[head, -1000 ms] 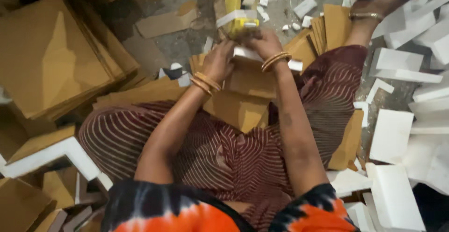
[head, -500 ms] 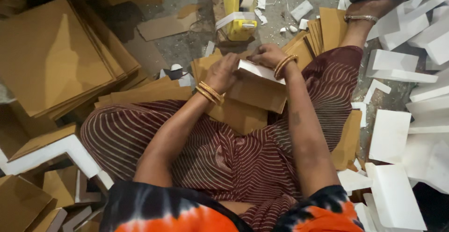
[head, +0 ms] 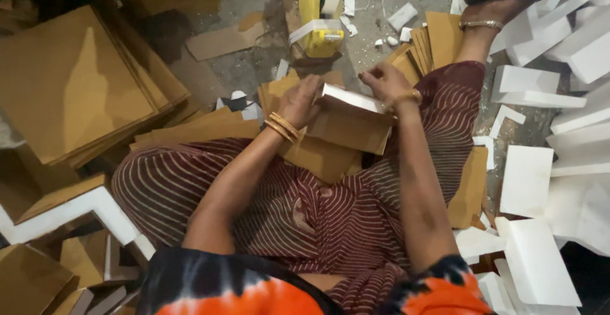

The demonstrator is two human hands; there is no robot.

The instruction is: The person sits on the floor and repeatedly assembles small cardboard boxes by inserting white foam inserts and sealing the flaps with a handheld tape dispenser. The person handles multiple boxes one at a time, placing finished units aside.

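Big stack of brown cardboard sheets (head: 76,86) on the left, white foam pieces (head: 540,181) scattered right. In the lap, a brown cardboard box (head: 349,127) with a white edge. Left hand (head: 300,102) grips its left end, fingers curled; right hand (head: 384,83) pinches the top edge. Yellow tape dispenser (head: 318,16) just beyond.
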